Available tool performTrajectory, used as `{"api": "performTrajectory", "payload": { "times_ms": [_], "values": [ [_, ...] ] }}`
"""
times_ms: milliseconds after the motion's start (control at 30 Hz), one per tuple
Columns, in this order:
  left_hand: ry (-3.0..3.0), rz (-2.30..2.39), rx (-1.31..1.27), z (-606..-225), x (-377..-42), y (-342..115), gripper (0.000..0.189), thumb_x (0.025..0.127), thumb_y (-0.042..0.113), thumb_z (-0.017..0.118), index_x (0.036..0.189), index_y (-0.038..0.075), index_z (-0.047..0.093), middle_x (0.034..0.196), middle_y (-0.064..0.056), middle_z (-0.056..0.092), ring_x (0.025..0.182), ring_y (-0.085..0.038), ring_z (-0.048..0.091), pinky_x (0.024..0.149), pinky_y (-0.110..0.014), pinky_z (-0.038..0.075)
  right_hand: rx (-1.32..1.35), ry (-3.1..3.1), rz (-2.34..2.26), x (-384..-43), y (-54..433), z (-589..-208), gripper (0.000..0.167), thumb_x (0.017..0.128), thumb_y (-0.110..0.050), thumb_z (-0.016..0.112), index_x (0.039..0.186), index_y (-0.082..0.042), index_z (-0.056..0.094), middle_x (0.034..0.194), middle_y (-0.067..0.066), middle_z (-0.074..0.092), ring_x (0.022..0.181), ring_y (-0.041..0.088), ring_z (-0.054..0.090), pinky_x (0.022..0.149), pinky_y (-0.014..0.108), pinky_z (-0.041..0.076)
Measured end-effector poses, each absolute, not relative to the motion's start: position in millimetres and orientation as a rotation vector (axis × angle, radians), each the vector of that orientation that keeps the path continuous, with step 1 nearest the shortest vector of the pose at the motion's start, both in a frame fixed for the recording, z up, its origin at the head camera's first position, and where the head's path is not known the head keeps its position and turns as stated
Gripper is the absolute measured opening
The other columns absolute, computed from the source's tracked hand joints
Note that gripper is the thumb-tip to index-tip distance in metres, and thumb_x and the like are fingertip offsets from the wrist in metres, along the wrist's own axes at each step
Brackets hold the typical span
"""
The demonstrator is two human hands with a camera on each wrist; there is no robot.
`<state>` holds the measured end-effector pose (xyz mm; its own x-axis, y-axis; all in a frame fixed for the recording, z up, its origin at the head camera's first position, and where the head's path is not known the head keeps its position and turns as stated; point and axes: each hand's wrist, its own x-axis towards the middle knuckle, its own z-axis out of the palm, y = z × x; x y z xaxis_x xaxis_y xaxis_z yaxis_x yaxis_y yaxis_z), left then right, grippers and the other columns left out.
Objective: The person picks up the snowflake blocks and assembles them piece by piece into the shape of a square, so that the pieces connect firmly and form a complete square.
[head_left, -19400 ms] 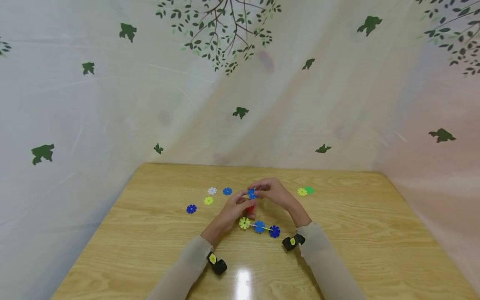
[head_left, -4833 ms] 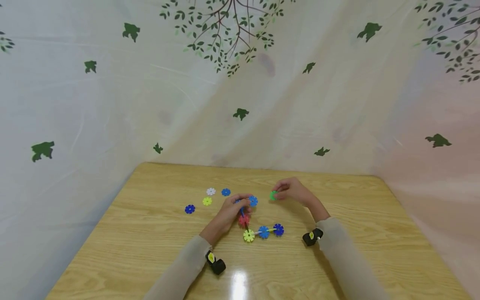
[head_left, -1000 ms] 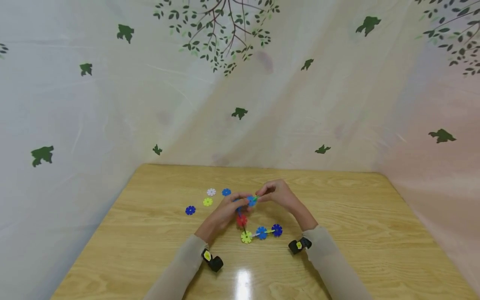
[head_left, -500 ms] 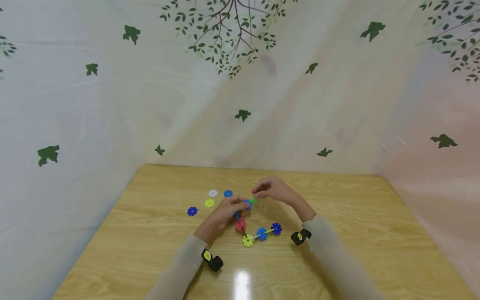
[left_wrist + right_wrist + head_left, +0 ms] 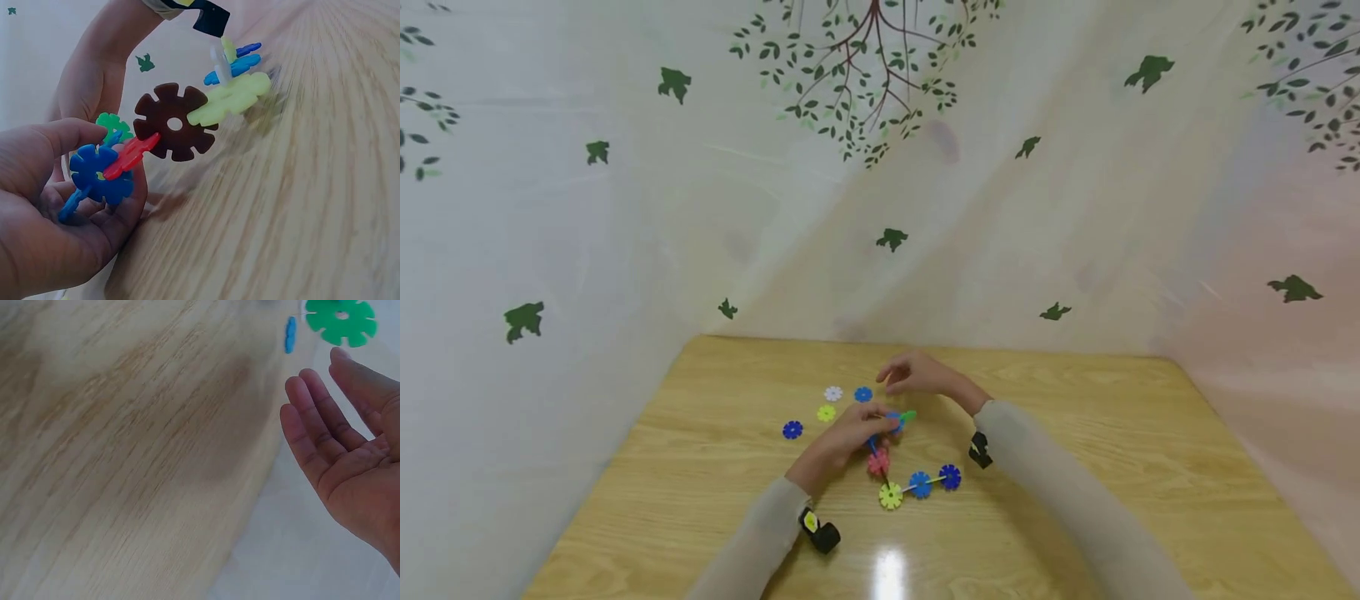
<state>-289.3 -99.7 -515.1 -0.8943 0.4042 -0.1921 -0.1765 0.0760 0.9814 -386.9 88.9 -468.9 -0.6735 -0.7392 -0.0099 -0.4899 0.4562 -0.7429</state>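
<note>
My left hand (image 5: 848, 432) pinches a chain of interlocking notched plastic discs near its far end. In the left wrist view, a blue disc (image 5: 87, 165) sits by the fingers, slotted to a red disc (image 5: 130, 156). A brown disc (image 5: 153, 115) and a yellow disc (image 5: 234, 97) follow. The chain bends right in the head view, ending at a dark blue disc (image 5: 950, 477). At the held end a green disc (image 5: 908, 416) sticks out beyond the fingertips. My right hand (image 5: 919, 375) hovers behind it, fingers loosely bent and holding nothing, near a loose blue disc (image 5: 863, 394).
Left of the hands, a white disc (image 5: 832, 393), a loose yellow disc (image 5: 826, 412) and a loose dark blue disc (image 5: 792, 430) lie on the wooden table (image 5: 1075, 467). A printed cloth backdrop (image 5: 805, 275) rises behind its far edge.
The green disc, pinched in my right hand 4.8 seconds ago, is now joined to the chain's held end. My right hand has let go and moved left. My left hand keeps its hold.
</note>
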Motion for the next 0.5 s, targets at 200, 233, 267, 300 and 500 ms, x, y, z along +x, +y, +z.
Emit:
{"api": "performTrajectory", "payload": {
  "times_ms": [200, 233, 267, 300, 500],
  "values": [
    [1.926, 1.846, 0.312, -520.8, -287.2, -108.6, 0.027, 0.101, 0.017, 0.064, 0.116, -0.005, 0.067, 0.092, -0.003, 0.073, 0.075, -0.008, 0.063, 0.072, -0.022, 0.054, -1.070, 2.386, -0.909, -396.0, 71.5, -480.8, 0.032, 0.096, -0.008, 0.071, 0.127, -0.001, 0.068, 0.111, 0.016, 0.074, 0.102, 0.023, 0.070, 0.093, 0.034, 0.059],
    [1.915, 1.844, 0.334, -521.3, -286.6, -109.9, 0.028, 0.101, 0.017, 0.064, 0.117, -0.006, 0.066, 0.095, -0.006, 0.073, 0.077, -0.009, 0.063, 0.073, -0.022, 0.055, -1.087, 2.380, -0.892, -396.7, 69.0, -482.0, 0.034, 0.096, -0.009, 0.071, 0.128, -0.001, 0.067, 0.110, 0.015, 0.074, 0.101, 0.022, 0.070, 0.093, 0.034, 0.059],
    [1.907, 1.840, 0.356, -521.7, -286.0, -111.0, 0.028, 0.101, 0.017, 0.063, 0.118, -0.006, 0.066, 0.096, -0.006, 0.073, 0.079, -0.009, 0.064, 0.075, -0.023, 0.055, -1.111, 2.371, -0.874, -397.1, 66.6, -482.8, 0.035, 0.096, -0.009, 0.070, 0.130, -0.001, 0.067, 0.109, 0.015, 0.074, 0.100, 0.022, 0.070, 0.092, 0.033, 0.059],
    [1.903, 1.838, 0.380, -522.0, -285.5, -112.0, 0.029, 0.102, 0.017, 0.062, 0.119, -0.006, 0.065, 0.097, -0.006, 0.073, 0.080, -0.009, 0.064, 0.076, -0.023, 0.055, -1.137, 2.362, -0.859, -397.7, 64.3, -483.9, 0.036, 0.096, -0.009, 0.070, 0.131, -0.001, 0.066, 0.109, 0.015, 0.074, 0.099, 0.021, 0.070, 0.091, 0.032, 0.059],
    [1.861, 1.855, 0.435, -520.9, -284.3, -116.8, 0.028, 0.104, 0.014, 0.059, 0.120, -0.008, 0.062, 0.098, -0.005, 0.072, 0.081, -0.010, 0.066, 0.075, -0.023, 0.057, -1.265, 2.397, -0.742, -398.6, 52.6, -487.9, 0.030, 0.097, -0.009, 0.069, 0.127, -0.005, 0.071, 0.109, 0.010, 0.069, 0.097, 0.016, 0.060, 0.089, 0.028, 0.055]
  ]
}}
